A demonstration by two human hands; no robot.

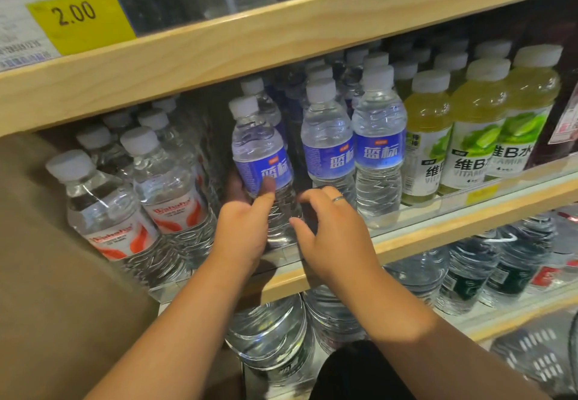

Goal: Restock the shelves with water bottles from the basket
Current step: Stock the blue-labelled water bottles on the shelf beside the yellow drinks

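Observation:
A blue-labelled water bottle (259,155) with a white cap stands slightly tilted on the middle wooden shelf (438,237). My left hand (242,227) is wrapped around its lower half, thumb on the label. My right hand (331,230), wearing a ring, hovers just right of the bottle with curled fingers apart, holding nothing. Two more blue-labelled bottles (353,149) stand upright to the right, with further rows behind them. The basket (538,359) shows partly at the bottom right, dark and perforated.
Red-labelled water bottles (137,199) fill the shelf's left side. Green-labelled vitamin drinks (469,137) stand on the right. The upper shelf (219,46) carries a yellow 2.00 price tag (75,18). Large water bottles (275,337) and dark-labelled ones (488,268) sit on the lower shelf.

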